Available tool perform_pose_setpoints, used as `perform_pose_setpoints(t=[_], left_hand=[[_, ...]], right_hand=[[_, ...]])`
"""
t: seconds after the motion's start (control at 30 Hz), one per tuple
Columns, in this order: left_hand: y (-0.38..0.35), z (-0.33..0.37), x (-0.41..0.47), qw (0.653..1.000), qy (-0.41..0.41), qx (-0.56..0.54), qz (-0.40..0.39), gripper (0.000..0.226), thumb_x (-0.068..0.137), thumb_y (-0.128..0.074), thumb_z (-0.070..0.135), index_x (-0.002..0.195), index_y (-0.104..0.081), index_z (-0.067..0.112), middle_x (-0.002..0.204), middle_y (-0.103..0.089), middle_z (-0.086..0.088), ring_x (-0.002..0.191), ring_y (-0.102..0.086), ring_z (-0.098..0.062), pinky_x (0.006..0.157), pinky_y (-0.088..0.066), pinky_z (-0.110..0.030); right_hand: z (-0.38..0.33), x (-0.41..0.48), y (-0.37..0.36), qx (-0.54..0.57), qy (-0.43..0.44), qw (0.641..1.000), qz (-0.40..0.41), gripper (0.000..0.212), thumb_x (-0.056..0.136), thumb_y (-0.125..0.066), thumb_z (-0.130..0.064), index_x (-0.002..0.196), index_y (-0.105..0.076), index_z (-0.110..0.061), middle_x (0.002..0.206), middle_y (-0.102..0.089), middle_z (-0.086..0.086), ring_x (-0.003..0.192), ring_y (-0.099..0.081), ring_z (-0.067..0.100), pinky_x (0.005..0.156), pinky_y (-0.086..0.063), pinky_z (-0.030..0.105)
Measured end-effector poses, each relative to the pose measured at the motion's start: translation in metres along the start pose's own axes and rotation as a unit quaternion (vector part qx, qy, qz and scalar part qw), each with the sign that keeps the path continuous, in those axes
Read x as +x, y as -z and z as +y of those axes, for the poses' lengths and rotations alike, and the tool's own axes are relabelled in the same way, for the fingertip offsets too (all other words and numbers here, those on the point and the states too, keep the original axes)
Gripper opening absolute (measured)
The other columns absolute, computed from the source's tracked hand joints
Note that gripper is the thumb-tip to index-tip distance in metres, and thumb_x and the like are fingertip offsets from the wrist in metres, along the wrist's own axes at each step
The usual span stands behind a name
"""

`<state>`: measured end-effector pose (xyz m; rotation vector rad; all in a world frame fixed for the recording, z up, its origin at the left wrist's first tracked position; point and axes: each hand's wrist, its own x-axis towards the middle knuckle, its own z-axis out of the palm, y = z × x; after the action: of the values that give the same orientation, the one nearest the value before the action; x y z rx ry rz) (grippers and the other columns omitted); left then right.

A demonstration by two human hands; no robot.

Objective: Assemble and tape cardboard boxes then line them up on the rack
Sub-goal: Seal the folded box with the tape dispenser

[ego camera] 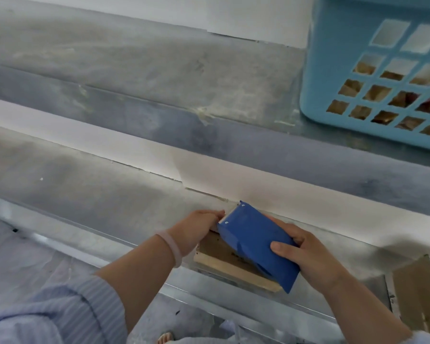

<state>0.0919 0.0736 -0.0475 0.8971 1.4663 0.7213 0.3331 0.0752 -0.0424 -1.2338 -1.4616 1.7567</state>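
Note:
A small brown cardboard box (219,254) lies on the lower metal shelf (85,192) of the rack, near its front edge. My right hand (305,252) grips a blue tape dispenser (253,242) that rests on top of the box, its toothed end pointing toward the wall. My left hand (196,229) holds the box's far left corner, fingers curled over its edge beside the dispenser's teeth. The dispenser hides most of the box's top.
A light blue plastic basket (338,78) with brownish contents stands on the upper shelf (159,78) at the right. Another piece of cardboard (417,296) shows at the lower right edge. White wall runs behind both shelves. The floor is below at the left.

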Motion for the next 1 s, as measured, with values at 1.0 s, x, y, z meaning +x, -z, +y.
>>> perform_pose_setpoints(t=[1.0], left_hand=[[-0.005, -0.002, 0.001, 0.981, -0.037, 0.183, 0.05, 0.023, 0.098, -0.051, 0.032, 0.084, -0.063, 0.019, 0.085, -0.064, -0.001, 0.081, -0.054, -0.016, 0.082, -0.049, -0.032]], right_hand=[[-0.017, -0.005, 0.028, -0.164, 0.014, 0.983, -0.083, 0.057, 0.076, -0.079, -0.035, 0.128, -0.059, -0.048, 0.125, -0.066, -0.018, 0.111, -0.064, 0.006, 0.087, -0.057, 0.029]])
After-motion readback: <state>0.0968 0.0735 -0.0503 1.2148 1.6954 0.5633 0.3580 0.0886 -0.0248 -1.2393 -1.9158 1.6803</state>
